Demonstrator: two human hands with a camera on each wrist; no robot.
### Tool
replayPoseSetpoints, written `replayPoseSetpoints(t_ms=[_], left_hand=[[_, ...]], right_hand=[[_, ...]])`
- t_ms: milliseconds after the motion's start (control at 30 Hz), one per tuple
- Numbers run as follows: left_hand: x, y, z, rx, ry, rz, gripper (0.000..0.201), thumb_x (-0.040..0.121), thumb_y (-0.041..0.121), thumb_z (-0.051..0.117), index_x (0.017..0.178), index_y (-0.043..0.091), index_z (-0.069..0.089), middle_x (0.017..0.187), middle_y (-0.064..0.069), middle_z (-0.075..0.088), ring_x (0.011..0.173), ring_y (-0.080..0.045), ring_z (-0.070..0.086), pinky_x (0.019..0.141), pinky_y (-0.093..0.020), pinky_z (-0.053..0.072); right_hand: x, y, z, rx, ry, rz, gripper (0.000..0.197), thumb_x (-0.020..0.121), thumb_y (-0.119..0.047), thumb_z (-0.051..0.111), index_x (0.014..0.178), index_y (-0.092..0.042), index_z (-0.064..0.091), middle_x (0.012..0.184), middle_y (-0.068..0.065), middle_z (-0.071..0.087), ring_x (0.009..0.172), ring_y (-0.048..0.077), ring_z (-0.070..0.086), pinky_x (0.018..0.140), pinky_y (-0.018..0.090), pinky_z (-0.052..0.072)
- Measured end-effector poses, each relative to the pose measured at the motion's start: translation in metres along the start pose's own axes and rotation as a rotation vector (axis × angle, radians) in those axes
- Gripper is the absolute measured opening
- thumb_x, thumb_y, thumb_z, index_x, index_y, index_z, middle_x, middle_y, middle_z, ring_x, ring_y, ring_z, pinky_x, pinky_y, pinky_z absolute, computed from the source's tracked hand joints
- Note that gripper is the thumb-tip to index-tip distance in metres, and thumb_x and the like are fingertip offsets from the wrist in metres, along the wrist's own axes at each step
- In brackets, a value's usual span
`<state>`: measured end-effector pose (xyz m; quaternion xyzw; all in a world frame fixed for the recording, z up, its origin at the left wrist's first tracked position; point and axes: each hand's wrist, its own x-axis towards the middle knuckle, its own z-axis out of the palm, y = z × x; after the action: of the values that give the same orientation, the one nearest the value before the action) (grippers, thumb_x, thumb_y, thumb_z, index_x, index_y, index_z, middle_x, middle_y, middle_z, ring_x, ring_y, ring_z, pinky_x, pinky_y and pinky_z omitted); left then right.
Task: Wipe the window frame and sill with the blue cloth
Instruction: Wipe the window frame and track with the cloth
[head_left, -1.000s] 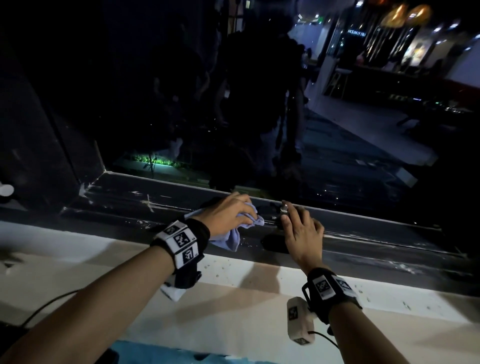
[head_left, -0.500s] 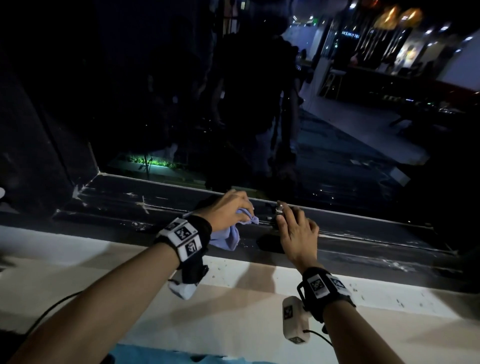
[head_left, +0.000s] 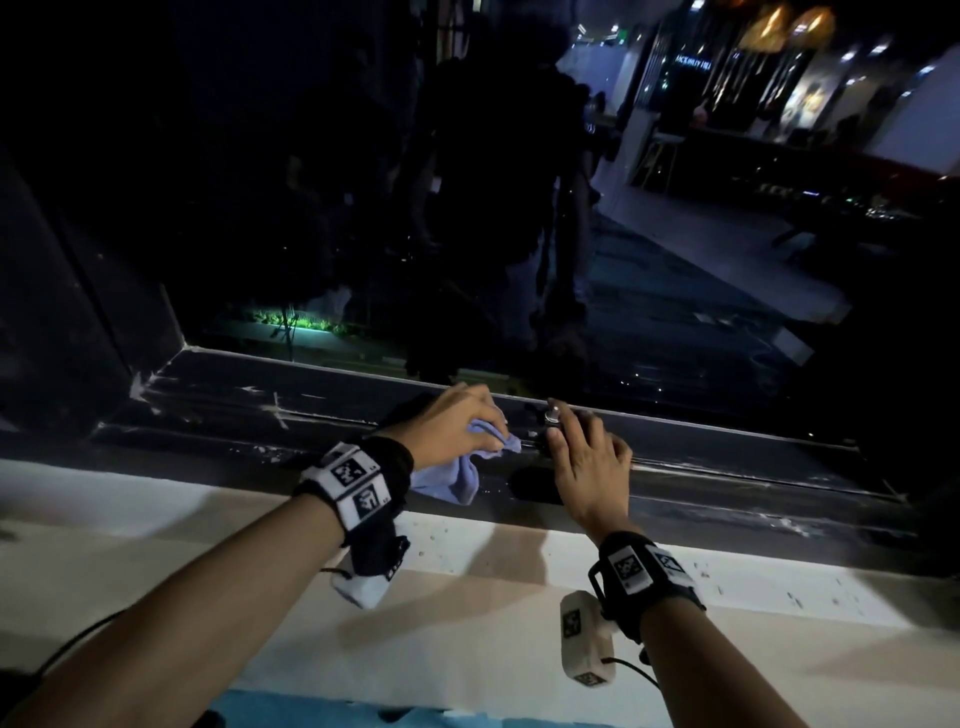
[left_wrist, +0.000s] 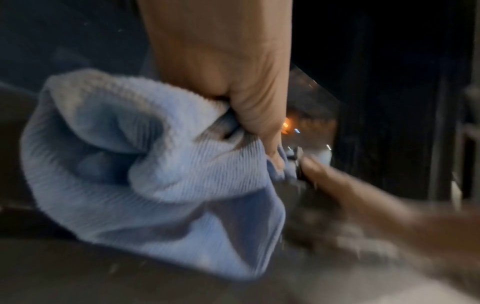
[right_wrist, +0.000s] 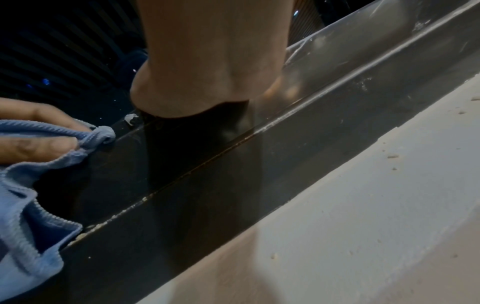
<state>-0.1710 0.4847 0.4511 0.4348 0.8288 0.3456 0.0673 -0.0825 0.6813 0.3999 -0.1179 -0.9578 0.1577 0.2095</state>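
My left hand (head_left: 467, 423) grips a bunched blue cloth (head_left: 449, 480) and holds it down on the dark window frame (head_left: 249, 410). The left wrist view shows the cloth (left_wrist: 155, 164) squeezed in the left hand (left_wrist: 233, 86). One corner of the cloth (right_wrist: 103, 133) pokes out past the left hand's fingers (right_wrist: 39, 144). Just right of the cloth, my right hand (head_left: 582, 436) rests on the frame rail with its fingers spread. Its index fingertip lies beside a small metal knob (head_left: 551, 415). The right wrist view shows the right hand (right_wrist: 207, 72) over the dark rail (right_wrist: 233, 185).
A white sill (head_left: 493, 566), speckled with crumbs of debris, runs below the dark frame. The white sill (right_wrist: 363, 205) fills the lower right of the right wrist view. Dark glass (head_left: 467, 208) above the frame reflects a person. The frame's left corner (head_left: 156, 374) has white scuffs.
The left hand with the cloth has edged slightly toward the right hand along the frame. The right hand stays in place on the rail.
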Motion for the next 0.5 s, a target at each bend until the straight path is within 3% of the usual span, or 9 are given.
replayPoseSetpoints(t_ms=[100,200,300,400,500], left_hand=[[-0.003,-0.007,-0.019,-0.112,0.032,-0.071,0.014,0.081,0.02,0.073,0.094,0.018,0.075,0.101,0.005,0.059,0.093,-0.001,0.057,0.079,-0.006,0.041],[-0.014,-0.027,-0.046,-0.05,0.084,-0.138,0.014,0.081,0.024,0.072,0.094,0.02,0.074,0.102,0.002,0.059,0.096,-0.008,0.057,0.088,-0.021,0.044],[-0.031,-0.049,-0.07,0.042,0.023,-0.226,0.013,0.079,0.024,0.074,0.092,0.022,0.074,0.102,0.002,0.059,0.095,-0.011,0.059,0.091,-0.032,0.048],[-0.051,-0.065,-0.092,0.022,0.01,-0.257,0.016,0.075,0.02,0.078,0.088,0.027,0.073,0.103,0.004,0.061,0.095,-0.008,0.061,0.085,-0.021,0.048],[-0.063,-0.076,-0.1,-0.012,0.015,-0.273,0.021,0.072,0.017,0.08,0.091,0.023,0.075,0.106,0.005,0.061,0.096,-0.004,0.061,0.082,-0.013,0.046]], right_hand=[[0.0,0.002,0.0,0.006,0.003,-0.006,0.059,0.09,-0.055,0.007,0.139,-0.039,0.035,0.127,-0.004,0.046,0.116,0.017,0.046,0.102,0.04,0.026],[0.0,0.001,-0.001,0.008,-0.006,-0.009,0.06,0.089,-0.054,0.006,0.139,-0.038,0.035,0.129,-0.003,0.046,0.118,0.016,0.044,0.104,0.04,0.025],[0.0,0.002,-0.002,0.005,-0.002,-0.012,0.06,0.09,-0.054,0.006,0.14,-0.037,0.035,0.13,-0.002,0.045,0.118,0.017,0.043,0.104,0.04,0.024],[-0.001,0.002,0.0,0.001,0.005,-0.012,0.06,0.09,-0.054,0.006,0.139,-0.036,0.036,0.129,-0.001,0.046,0.117,0.019,0.045,0.103,0.041,0.025],[-0.001,0.002,0.001,-0.007,0.004,-0.007,0.059,0.09,-0.054,0.006,0.14,-0.038,0.034,0.13,0.0,0.046,0.116,0.022,0.046,0.102,0.042,0.026]])
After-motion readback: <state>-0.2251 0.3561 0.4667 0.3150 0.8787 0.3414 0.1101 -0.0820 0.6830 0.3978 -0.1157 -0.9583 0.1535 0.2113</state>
